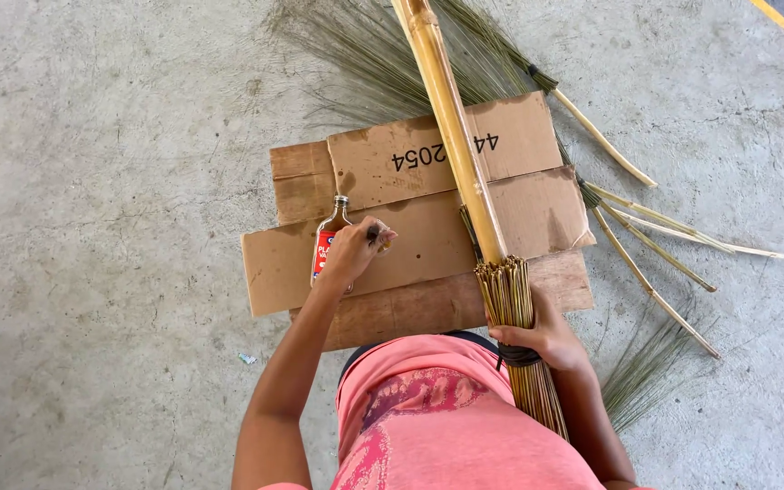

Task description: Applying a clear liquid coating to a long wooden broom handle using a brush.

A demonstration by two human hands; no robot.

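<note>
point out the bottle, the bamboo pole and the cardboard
bottle (330, 227), head view, on its shoulder below the neck
bamboo pole (451, 118), head view, mid shaft
cardboard (537, 213), head view, bare right part

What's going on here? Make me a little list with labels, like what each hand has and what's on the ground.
Left hand: left hand pinches a small dark thing, too small to tell, beside the glass bottle
Right hand: right hand grips the bundle of thin sticks at its dark binding
Pole: bamboo pole runs up from the bundle
Bottle: flat, red label, lying on the cardboard sheets
Ground: concrete floor
Nearby: loose grass stalks on the right
</note>
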